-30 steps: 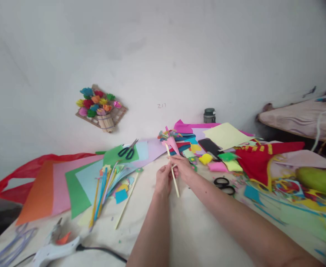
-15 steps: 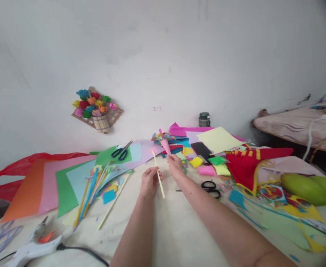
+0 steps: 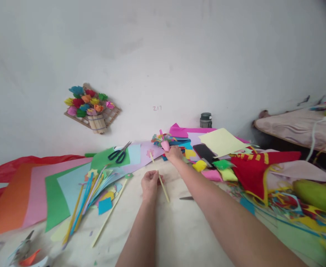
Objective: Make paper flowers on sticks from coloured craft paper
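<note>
Between the thumb and fingers of my left hand (image 3: 151, 182) is a thin pale yellow paper stick (image 3: 164, 188), with a small pink paper flower (image 3: 150, 153) at its far end. My right hand (image 3: 175, 153) is stretched towards the wall, its fingers closed at the narrow end of a pink paper cone (image 3: 165, 144). Colourful paper pieces (image 3: 157, 138) fan out from the cone's top. The fingertips of the right hand are partly hidden. A second pale stick with a green flower (image 3: 128, 175) lies left of my left hand.
Dark-handled scissors (image 3: 119, 154) rest on coloured sheets (image 3: 60, 196) at left. Rolled paper sticks (image 3: 86, 202) and a blue square (image 3: 105, 205) lie nearer. A scissor blade (image 3: 186, 198) shows beside my right forearm. A phone (image 3: 203, 153), clay packets (image 3: 212, 174) and red cloth (image 3: 253, 174) are right.
My right hand has moved forward towards the wall, and the pink cone now shows shorter. My left hand stays near the same place, with the pale stick slanted more. The view has shifted slightly.
</note>
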A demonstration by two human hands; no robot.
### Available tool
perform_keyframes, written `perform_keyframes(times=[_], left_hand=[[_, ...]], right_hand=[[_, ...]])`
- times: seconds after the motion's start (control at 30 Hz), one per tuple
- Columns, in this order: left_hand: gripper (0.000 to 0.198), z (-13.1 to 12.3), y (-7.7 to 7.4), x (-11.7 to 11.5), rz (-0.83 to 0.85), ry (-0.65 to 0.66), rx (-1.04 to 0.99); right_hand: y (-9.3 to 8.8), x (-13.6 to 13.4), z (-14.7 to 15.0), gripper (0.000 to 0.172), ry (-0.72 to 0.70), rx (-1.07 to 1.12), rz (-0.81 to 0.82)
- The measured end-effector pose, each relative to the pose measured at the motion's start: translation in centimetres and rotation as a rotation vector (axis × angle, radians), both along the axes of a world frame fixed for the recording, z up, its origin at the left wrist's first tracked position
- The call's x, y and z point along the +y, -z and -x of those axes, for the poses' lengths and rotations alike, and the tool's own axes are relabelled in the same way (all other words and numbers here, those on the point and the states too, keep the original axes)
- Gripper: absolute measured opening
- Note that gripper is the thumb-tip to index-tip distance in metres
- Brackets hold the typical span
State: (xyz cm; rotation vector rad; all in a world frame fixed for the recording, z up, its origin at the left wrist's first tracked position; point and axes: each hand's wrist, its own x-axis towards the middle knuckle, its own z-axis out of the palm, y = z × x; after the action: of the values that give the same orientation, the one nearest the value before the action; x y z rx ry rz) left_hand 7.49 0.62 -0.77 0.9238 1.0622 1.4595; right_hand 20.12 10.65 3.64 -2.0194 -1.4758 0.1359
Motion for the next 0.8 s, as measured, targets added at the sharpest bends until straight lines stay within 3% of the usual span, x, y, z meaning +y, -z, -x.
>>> perform_keyframes(times=[0.27,0.43,0.63,0.8], left_hand=[[0.03,-0.1,0.2,0.1,-0.02,-0.07,0.222],[0.028,-0.3,0.2,0.0,-0.041,-0.115,0.399],[0.025,-0.1,-0.1,-0.4,-0.071,-0.188,0.559],[0.032,1.0,-0.2,-0.2,-0.213,-0.371,0.681]], right_hand=[[0.3,1.9,0.5,0.039,0.046,0.038,0.069],[0.1,1.5,0.2,0.036,0.063,0.139,-0.023],[-0.1,0.6,-0.3,0.031,-0.089,0.467,-0.15],[0.5,-1.4,0.8,0.039,-0.413,0.848,-0.331]])
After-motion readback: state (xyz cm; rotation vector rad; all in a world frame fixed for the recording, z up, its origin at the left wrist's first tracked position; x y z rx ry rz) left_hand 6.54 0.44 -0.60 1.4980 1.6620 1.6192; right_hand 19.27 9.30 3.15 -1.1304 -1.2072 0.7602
